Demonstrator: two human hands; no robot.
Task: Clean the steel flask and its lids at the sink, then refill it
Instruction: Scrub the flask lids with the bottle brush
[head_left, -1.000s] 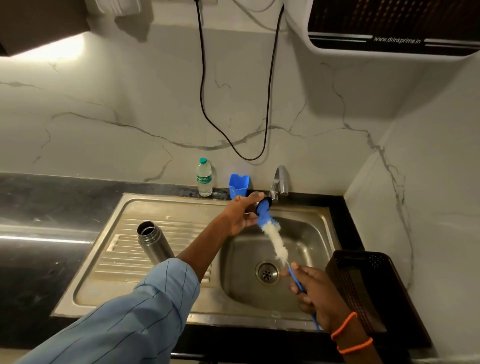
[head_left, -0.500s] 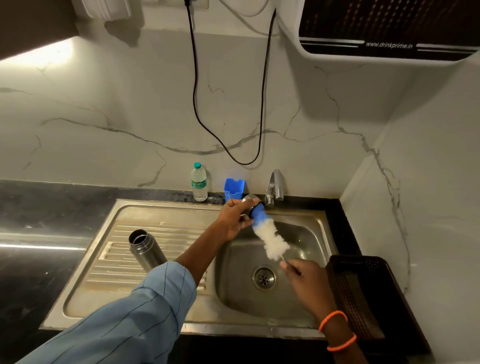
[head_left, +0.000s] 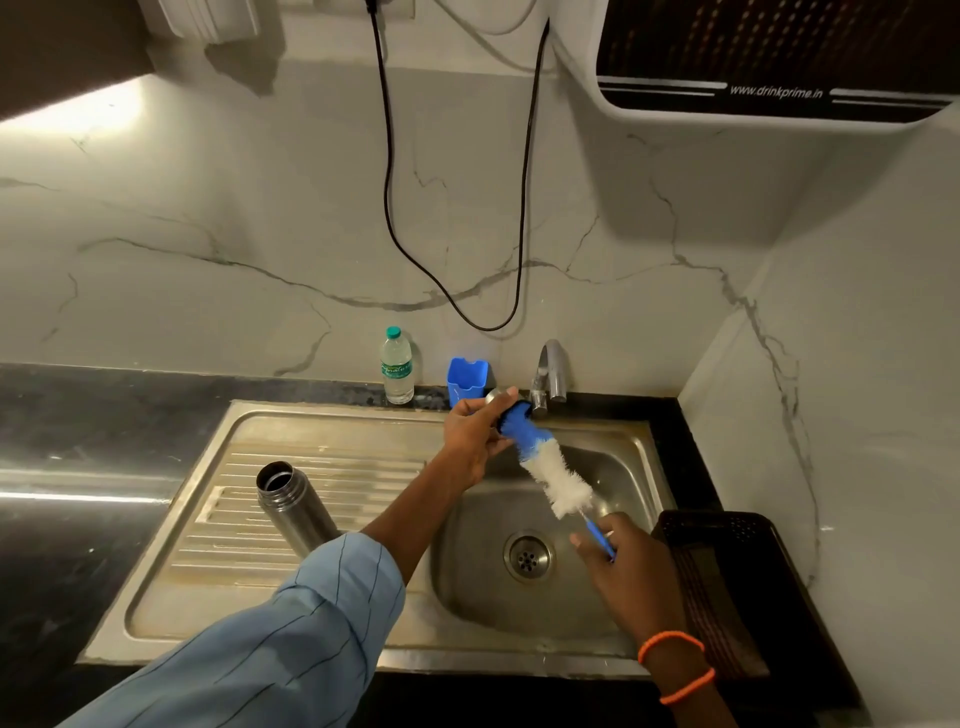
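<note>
So we've got the left hand (head_left: 475, 434) curled round a flask lid (head_left: 506, 410), holding it up over the sink basin (head_left: 613, 613) just in front of the tap (head_left: 549, 376). The right hand (head_left: 621, 558) is gripping the blue handle of the bottle brush (head_left: 558, 480), and the brush's blue tip is pushed into the lid while the white bristles trail back toward the right hand.

What could go wrong: the lid is small and only partly visible in the fingers, so we reckon a hard shove with the brush could pop it loose and drop it into the basin, near the drain (head_left: 528, 556). If it's wet or soapy (can't tell from here) that gets more likely. The bristles could also flick water up at the wall.

Working outward from the sink basin: the steel flask (head_left: 291, 506) stands open and uncapped on the ribbed drainboard (head_left: 322, 483) to the left, well apart from both hands. The left sleeve (head_left: 291, 639) passes just beside it, so a careless pull back could knock it over. We can only see 1 lid.

Behind the basin, left of the tap, sit a blue holder (head_left: 467, 376) and a plastic water bottle (head_left: 397, 371). To the right of the basin there's a dark plastic basket (head_left: 727, 587). A black cable (head_left: 447, 291) hangs down the wall above the tap.
</note>
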